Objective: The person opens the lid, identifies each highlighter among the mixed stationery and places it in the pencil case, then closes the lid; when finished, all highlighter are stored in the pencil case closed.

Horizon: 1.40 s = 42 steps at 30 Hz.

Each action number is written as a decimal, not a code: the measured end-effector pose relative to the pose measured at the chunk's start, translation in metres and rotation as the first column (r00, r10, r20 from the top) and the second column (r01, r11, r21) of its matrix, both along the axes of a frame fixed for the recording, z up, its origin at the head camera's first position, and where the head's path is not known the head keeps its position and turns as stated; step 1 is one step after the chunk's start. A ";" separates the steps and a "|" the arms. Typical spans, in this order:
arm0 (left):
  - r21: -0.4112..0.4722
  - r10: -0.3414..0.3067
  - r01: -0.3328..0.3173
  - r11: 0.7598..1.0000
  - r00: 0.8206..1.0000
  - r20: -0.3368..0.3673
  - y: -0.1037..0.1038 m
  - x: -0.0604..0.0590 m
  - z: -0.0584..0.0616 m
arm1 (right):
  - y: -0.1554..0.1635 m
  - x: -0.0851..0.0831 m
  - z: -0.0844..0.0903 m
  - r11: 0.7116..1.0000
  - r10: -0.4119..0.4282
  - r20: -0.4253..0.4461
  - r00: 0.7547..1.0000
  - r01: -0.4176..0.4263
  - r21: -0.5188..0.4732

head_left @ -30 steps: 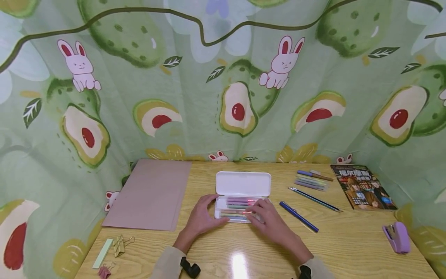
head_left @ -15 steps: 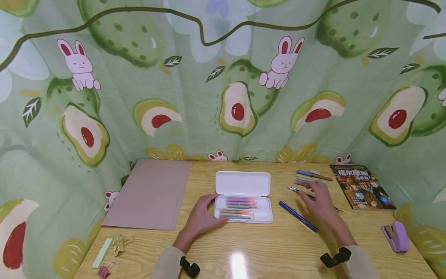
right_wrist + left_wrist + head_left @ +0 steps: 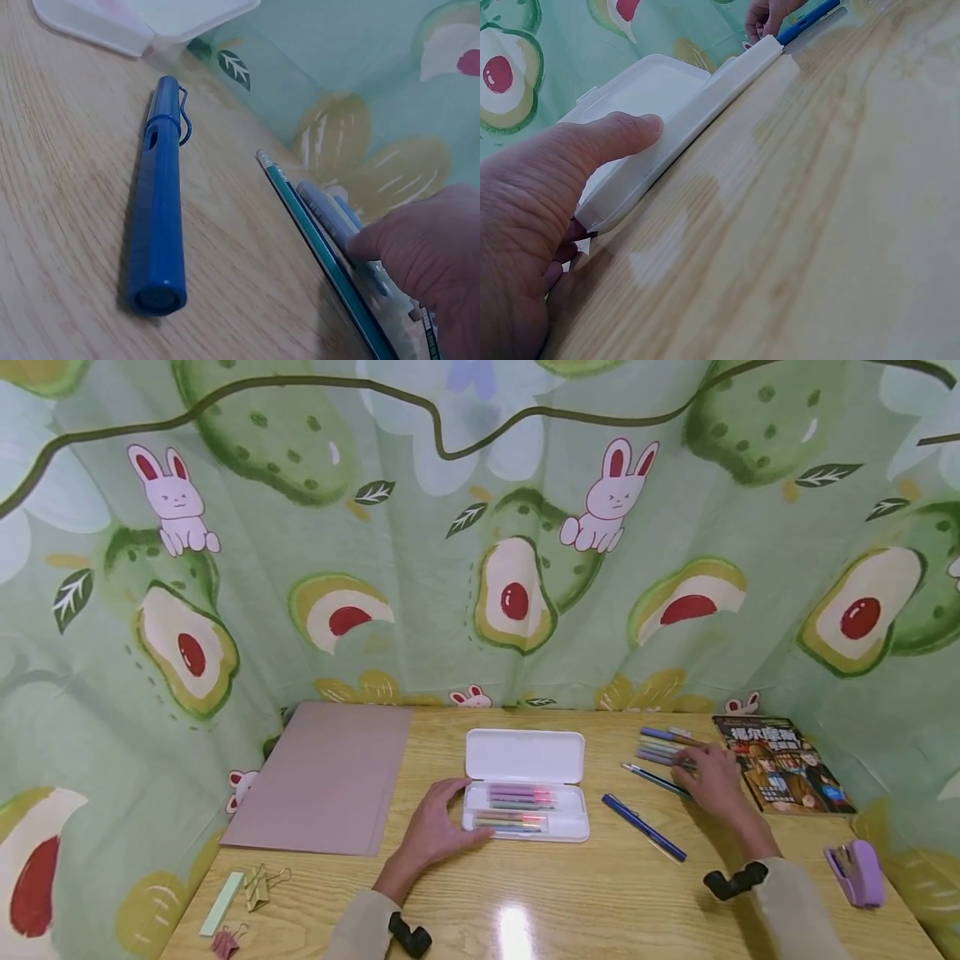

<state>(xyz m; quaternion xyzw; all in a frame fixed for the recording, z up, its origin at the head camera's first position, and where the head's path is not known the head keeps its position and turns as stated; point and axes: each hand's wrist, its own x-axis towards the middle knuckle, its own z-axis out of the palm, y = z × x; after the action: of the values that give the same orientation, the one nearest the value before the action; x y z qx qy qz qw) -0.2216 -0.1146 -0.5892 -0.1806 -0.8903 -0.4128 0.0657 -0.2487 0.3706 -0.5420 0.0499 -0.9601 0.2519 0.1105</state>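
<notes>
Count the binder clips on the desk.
2. A gold binder clip lies at the desk's near left corner beside a pale green eraser; a pink binder clip lies just in front of it. None seems hidden.

We see the white pencil case (image 3: pixel 525 789) lying open, pens inside; right of the case, loose pastel markers (image 3: pixel 663 748) lie bunched flat.

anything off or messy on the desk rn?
Nothing damaged or spilled. The white pencil case lies open under the left hand. A blue pen lies loose and slanted beside it. The right hand touches a loose row of pens.
</notes>
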 end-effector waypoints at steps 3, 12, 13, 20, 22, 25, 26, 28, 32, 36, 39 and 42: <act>-0.005 -0.001 0.001 1.000 1.000 0.007 0.001 0.000 -0.001 | 0.002 0.000 -0.002 1.000 -0.008 -0.011 1.000 0.008 0.008; -0.015 0.000 0.000 1.000 1.000 0.019 0.003 0.000 -0.001 | 0.010 0.001 -0.008 0.998 -0.001 0.028 1.000 0.000 0.059; -0.017 0.001 0.000 1.000 1.000 0.020 0.003 0.000 -0.001 | 0.010 0.002 -0.008 0.998 0.000 0.030 1.000 -0.002 0.060; -0.012 0.001 -0.001 1.000 1.000 0.019 0.002 0.001 0.002 | 0.004 0.008 -0.002 0.999 0.010 0.009 1.000 -0.011 0.034; -0.010 0.001 0.000 1.000 1.000 0.021 0.002 0.001 0.002 | 0.001 0.010 0.001 0.999 0.029 -0.030 0.999 -0.029 0.023; -0.007 0.000 0.000 1.000 1.000 0.023 0.002 0.001 0.003 | -0.004 0.013 0.006 0.998 0.063 -0.103 0.993 -0.061 0.016; -0.008 0.001 0.000 1.000 1.000 0.024 0.002 0.001 0.003 | -0.006 0.014 0.008 0.997 0.074 -0.128 0.989 -0.073 0.013; -0.013 0.002 -0.001 1.000 1.000 0.027 0.002 0.001 0.003 | -0.012 0.016 0.011 0.995 0.098 -0.183 0.978 -0.100 0.001; -0.015 0.002 -0.001 1.000 1.000 0.028 0.002 0.001 0.002 | -0.032 0.023 0.016 0.983 0.162 -0.266 0.950 -0.178 -0.037; -0.012 0.003 -0.002 1.000 1.000 0.030 0.002 0.002 0.002 | -0.060 0.030 0.013 0.967 0.207 -0.287 0.935 -0.240 -0.084; -0.017 0.007 -0.007 1.000 1.000 0.030 0.001 0.001 0.002 | -0.088 0.034 0.012 0.953 0.243 -0.267 0.933 -0.281 -0.114; -0.017 0.008 -0.008 1.000 1.000 0.025 0.001 0.001 0.002 | -0.118 0.036 0.011 0.940 0.302 -0.263 0.917 -0.332 -0.078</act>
<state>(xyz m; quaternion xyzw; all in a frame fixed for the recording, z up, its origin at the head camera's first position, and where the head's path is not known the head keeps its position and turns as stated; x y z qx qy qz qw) -0.2205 -0.1132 -0.5869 -0.1725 -0.8953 -0.4071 0.0546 -0.2126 0.2530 -0.5311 0.2289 -0.9011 0.3158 0.1895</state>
